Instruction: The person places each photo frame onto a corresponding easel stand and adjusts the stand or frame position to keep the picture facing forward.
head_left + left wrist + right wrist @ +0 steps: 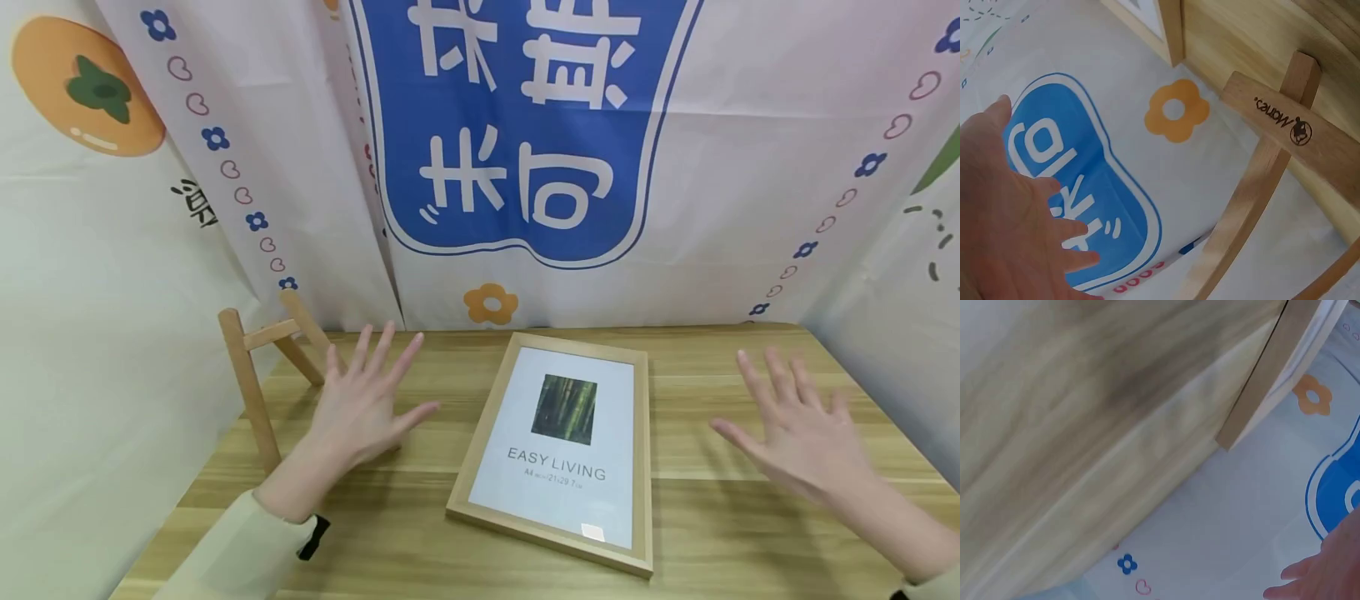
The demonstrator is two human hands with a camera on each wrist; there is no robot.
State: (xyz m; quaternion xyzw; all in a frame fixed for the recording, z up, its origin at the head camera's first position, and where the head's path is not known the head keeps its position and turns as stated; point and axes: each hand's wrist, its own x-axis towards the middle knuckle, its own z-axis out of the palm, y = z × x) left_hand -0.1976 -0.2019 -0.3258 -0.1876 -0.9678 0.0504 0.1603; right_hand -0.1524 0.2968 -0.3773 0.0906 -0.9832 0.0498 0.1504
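Observation:
A light wooden picture frame (551,454) lies face up on the table, its white insert printed "EASY LIVING" around a small bamboo picture. To its left stands a small wooden easel (251,383), partly hidden behind my left hand (360,408). That hand is held above the table with fingers spread, holding nothing. In the left wrist view the easel (1294,122) shows a printed logo on its crossbar, beside the hand (1016,212). My right hand (802,437) hovers right of the frame, fingers spread and holding nothing. Only a few fingers of it enter the right wrist view.
The wood-grain table (697,533) meets a white printed cloth (750,208) at its back edge. More white cloth (82,333) hangs along the left side, and another stretch (900,333) borders the right.

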